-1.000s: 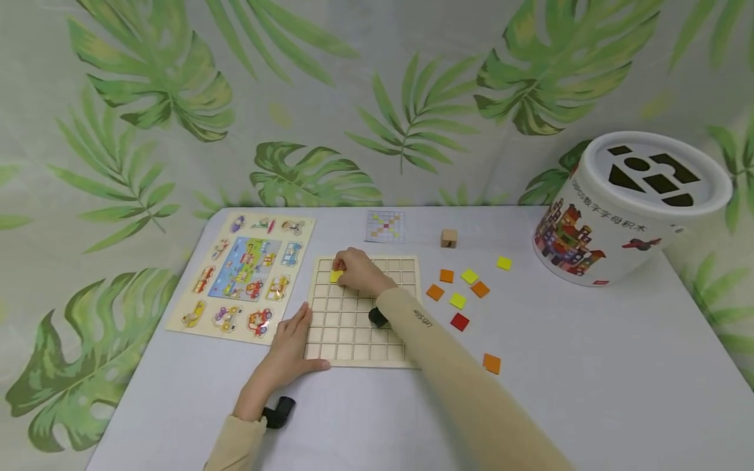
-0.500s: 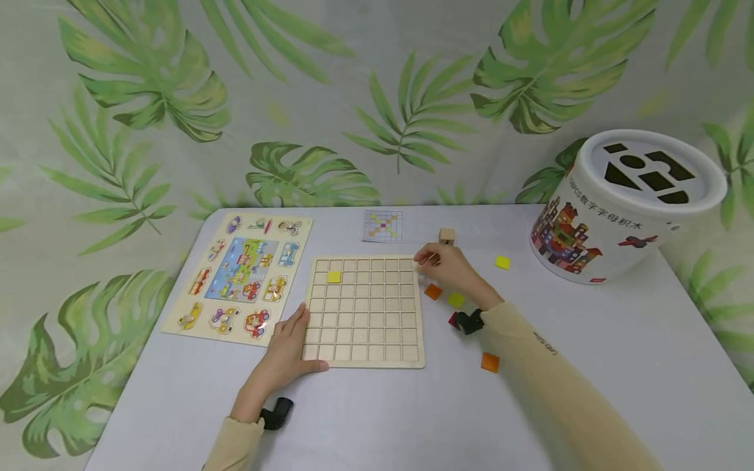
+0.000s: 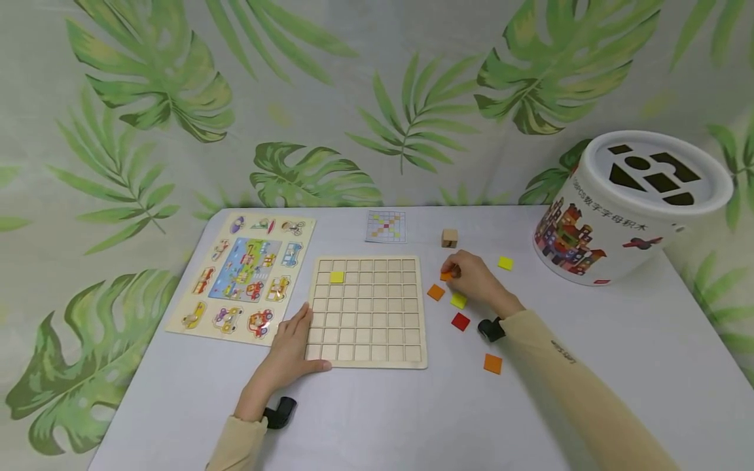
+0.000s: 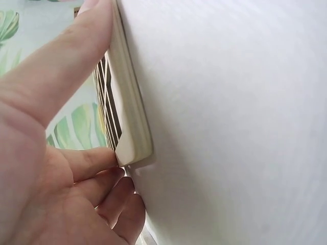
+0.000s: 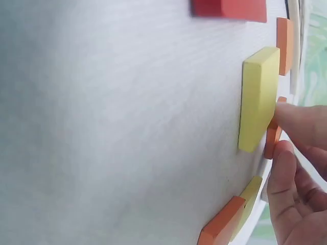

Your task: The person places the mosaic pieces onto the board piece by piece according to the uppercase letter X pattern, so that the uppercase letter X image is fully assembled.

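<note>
My left hand (image 3: pixel 290 347) rests at the near left corner of a wooden grid board (image 3: pixel 366 364), its thumb on the front edge and its fingers along the left side. In the left wrist view the board's corner (image 4: pixel 134 143) lies between thumb and fingers. A yellow square tile (image 3: pixel 336 277) sits in a cell near the far left. My right hand (image 3: pixel 476 277), right of the board, pinches an orange square tile (image 3: pixel 446 277) between thumb and fingertip. Around it lie another orange tile (image 3: pixel 436 292), a yellow tile (image 3: pixel 458 300) and a red tile (image 3: pixel 461 321).
A picture puzzle board (image 3: pixel 215 314) lies at left. Behind the grid are a colour pattern card (image 3: pixel 385 226) and a small wooden block (image 3: pixel 449 238). A white bucket (image 3: pixel 612 229) with a shape-cut lid stands at back right. Further tiles are a yellow tile (image 3: pixel 504 263) and an orange tile (image 3: pixel 492 364).
My right hand has let go of the yellow tile in the grid and moved right to the loose tiles, where it has taken hold of an orange tile. My left hand has stayed put.
</note>
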Demonstrator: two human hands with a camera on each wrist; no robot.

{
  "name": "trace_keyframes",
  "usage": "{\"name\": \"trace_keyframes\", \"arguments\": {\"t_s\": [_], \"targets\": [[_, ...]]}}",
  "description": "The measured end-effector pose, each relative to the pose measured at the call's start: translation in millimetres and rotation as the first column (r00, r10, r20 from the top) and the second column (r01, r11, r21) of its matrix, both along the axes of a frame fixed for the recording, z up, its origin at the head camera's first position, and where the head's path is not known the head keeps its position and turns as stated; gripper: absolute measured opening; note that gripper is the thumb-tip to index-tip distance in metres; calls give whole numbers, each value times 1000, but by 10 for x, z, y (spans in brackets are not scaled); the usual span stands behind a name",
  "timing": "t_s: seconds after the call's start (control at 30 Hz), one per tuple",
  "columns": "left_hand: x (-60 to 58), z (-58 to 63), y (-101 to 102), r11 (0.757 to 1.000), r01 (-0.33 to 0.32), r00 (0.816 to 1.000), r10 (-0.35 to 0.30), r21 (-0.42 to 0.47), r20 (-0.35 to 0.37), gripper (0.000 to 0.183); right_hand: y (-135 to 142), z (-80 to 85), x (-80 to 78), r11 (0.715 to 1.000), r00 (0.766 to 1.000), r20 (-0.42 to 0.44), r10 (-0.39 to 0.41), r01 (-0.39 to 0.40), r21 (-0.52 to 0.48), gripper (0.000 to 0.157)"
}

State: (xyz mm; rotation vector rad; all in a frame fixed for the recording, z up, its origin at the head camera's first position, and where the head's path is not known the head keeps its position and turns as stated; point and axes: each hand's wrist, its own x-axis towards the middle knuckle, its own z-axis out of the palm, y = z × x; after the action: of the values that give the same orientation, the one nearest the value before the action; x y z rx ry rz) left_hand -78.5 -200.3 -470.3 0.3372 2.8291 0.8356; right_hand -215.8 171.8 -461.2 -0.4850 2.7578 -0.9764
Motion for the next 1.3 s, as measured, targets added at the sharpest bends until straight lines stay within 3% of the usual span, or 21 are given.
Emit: {"name": "trace_keyframes", "arguments": {"t_s": [0.17,0.33,0.5,0.7,0.87,1.1,1.3], "targets": [[-5,4,16,1000,0,1000,0,8,-1,107,-31,21,-21,1000,1000,-14,-6,6,15,16],[3,21,11,1000,-10,1000,10,9,2,108,-184,55,-35,998,1000,11,-2,2,-56,19],[8,26,6,1000,-13,1000,13,14,3,107,-440,45,-72,987,996,-6,90,-90,-131,17],[5,9,3,1000,-8,1000,8,20,0,108,-742,14,-132,974,982,-27,185,-187,-129,16],[0,-7,2,1000,-5,1000,5,10,-2,109,-878,16,-145,973,980,-8,201,-201,-111,18],[-3,-15,-10,1000,-3,1000,3,4,5,108,-827,31,-136,972,979,-8,202,-201,-118,18],[12,-10,-11,1000,4,1000,-4,17,-20,108,-506,89,-89,969,991,10,134,-129,-212,17]]}}
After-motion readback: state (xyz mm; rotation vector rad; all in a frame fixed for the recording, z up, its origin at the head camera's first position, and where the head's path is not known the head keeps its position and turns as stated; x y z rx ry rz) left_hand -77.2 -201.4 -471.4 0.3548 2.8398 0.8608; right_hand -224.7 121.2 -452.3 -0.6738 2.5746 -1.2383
